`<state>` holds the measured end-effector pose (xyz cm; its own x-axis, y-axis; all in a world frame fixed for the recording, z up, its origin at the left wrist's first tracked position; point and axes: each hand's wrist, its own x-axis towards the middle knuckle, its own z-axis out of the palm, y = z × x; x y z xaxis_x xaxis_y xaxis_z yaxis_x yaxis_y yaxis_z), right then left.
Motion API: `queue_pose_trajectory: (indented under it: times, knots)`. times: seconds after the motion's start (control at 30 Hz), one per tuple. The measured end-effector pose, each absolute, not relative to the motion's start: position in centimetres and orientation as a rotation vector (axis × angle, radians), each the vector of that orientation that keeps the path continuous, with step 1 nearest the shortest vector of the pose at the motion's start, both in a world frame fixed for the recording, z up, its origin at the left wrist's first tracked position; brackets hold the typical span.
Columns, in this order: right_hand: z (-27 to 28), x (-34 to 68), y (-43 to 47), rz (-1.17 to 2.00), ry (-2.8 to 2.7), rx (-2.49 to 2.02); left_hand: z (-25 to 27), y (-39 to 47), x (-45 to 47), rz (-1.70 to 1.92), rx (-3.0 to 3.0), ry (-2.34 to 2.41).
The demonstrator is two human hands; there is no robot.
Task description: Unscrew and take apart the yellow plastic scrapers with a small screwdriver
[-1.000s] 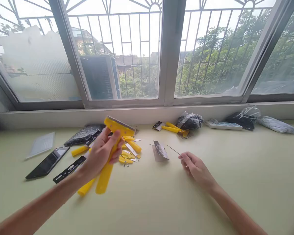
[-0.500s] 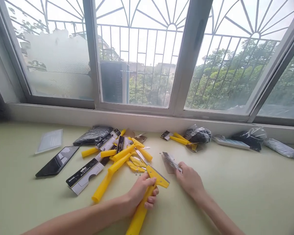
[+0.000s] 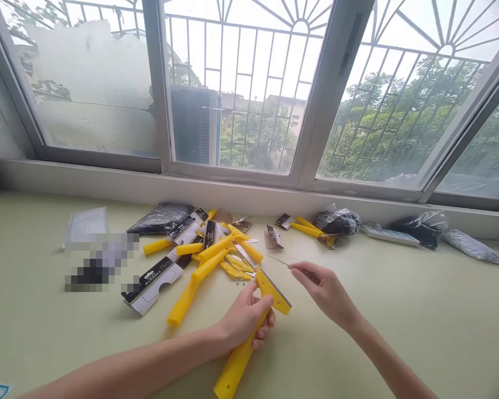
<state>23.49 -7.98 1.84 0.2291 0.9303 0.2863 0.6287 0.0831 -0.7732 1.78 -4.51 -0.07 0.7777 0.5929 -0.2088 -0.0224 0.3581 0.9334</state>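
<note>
My left hand is wrapped around the neck of a yellow scraper, its wide head with a metal edge pointing up and to the right. Between the thumb and fingers of my right hand is a thin metal piece, too slim to name, its tip extending left above the scraper head. Just beyond the left hand lie several yellow scraper parts, with tiny nuts beside them. More yellow handles are heaped to the left among printed cards.
A small folded card lies behind the thin metal piece. Black items in clear plastic and a flat white box line the sill side. To the left are a dark plastic packet and a clear pouch.
My right hand has let go of the small card packet, now farther back on the table, and holds a thin metal piece. The left hand keeps the scraper. The view has tipped down.
</note>
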Motion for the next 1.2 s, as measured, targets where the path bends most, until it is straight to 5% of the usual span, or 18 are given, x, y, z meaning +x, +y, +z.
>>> queue_pose_trajectory:
  times: [0.53,0.93,1.2]
  knots:
    - [-2.9,24.9,4.8,-0.102,-1.573,-1.612,-0.2,-3.9,1.4,0.461,1.286,0.64]
    - [-2.7,28.7,8.4,-0.058,-1.617,-1.925,0.0,-3.8,1.5,0.466,1.171,0.623]
    - [2.4,26.0,15.8,0.056,-1.662,-1.603,-2.6,-2.3,2.7,0.553,1.199,0.67]
